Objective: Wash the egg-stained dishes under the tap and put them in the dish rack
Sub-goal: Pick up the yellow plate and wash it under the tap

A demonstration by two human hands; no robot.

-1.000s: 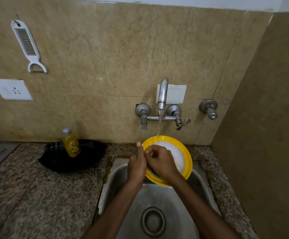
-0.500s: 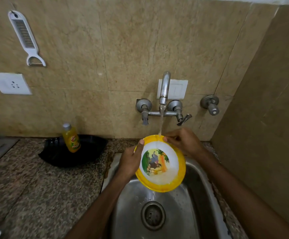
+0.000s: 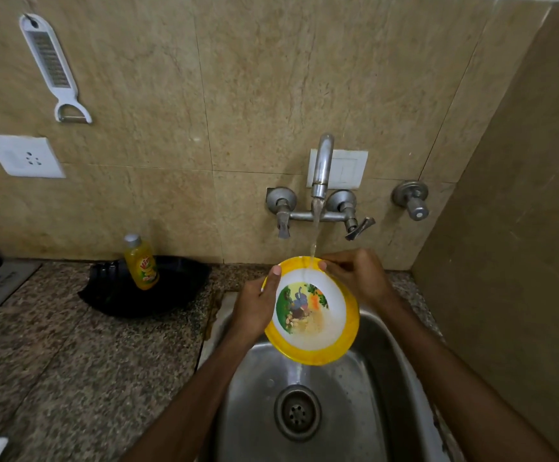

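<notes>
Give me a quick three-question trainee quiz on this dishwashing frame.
1. True or false: water from the tap lands near the top rim of the plate.
2. Where does the left hand grip the plate? A) its left edge B) its bottom edge C) nowhere.
3. Fill in: the right hand holds the plate's upper rim, and the plate is held over the ___.
Key: 1 true; 2 A; 3 sink.

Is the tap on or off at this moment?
On. Water runs from the tap onto the top rim of the yellow plate, which the left hand and right hand hold over the sink.
</notes>
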